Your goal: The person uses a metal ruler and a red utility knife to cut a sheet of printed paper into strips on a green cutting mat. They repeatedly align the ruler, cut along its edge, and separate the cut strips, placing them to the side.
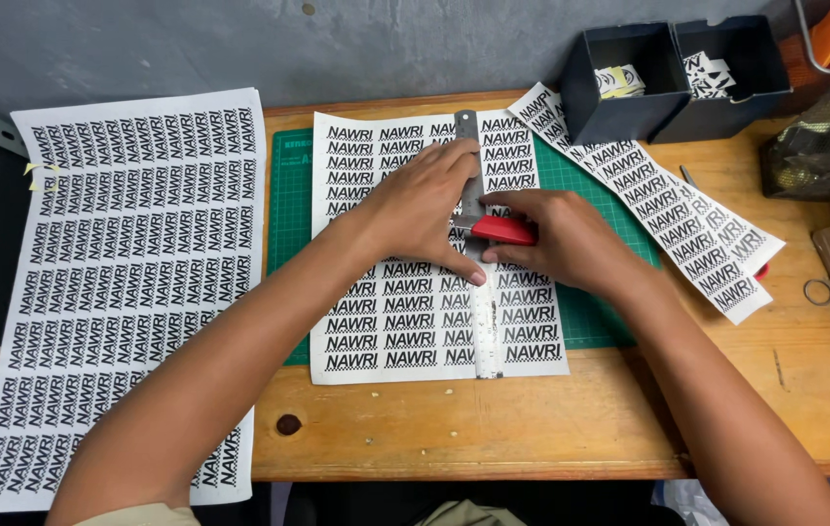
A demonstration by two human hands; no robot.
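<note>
My left hand (pixel 424 205) presses flat on a metal ruler (pixel 486 331) that lies lengthwise over a white sheet of printed labels (pixel 386 321). That sheet rests on a green cutting mat (pixel 290 185). My right hand (pixel 556 239) grips a red-handled cutter (pixel 502 230) held against the ruler's right edge, about halfway down the sheet. The blade tip is hidden between my two hands.
A large printed label sheet (pixel 123 282) hangs over the wooden table's (pixel 532 419) left edge. Cut label strips (pixel 668 205) lie at the right. Two dark open boxes (pixel 668 78) holding cut labels stand at the back right. A small metal ring (pixel 817 291) lies far right.
</note>
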